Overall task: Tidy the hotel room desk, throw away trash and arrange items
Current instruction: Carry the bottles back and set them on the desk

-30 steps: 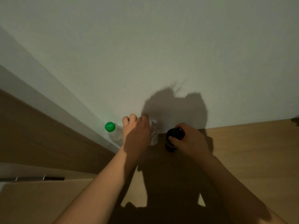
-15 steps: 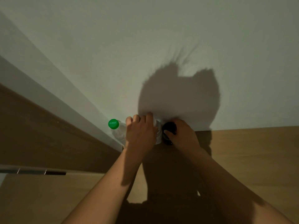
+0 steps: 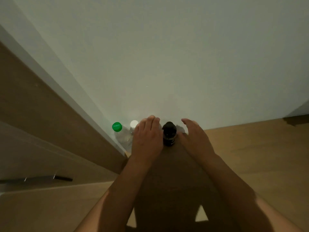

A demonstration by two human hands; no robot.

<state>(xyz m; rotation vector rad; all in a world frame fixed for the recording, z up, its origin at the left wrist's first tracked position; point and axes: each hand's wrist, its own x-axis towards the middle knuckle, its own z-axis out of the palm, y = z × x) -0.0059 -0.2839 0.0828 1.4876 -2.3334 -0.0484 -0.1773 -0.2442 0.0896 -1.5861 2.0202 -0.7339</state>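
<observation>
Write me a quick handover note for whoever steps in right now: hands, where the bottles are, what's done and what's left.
Left hand: open, fingers resting over the white-capped clear bottle.
Right hand: open, beside the dark bottle, not gripping it.
Green-capped clear bottle, white-capped one and dark bottle stand upright in a row against the wall at the desk's back left corner.
Done: bottles lined up.
Left: the rest of the desk is out of view; check it for trash and loose items.

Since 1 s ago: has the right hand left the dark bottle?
Yes. The right hand has let go, now open just right of the dark bottle by the wall.
</observation>
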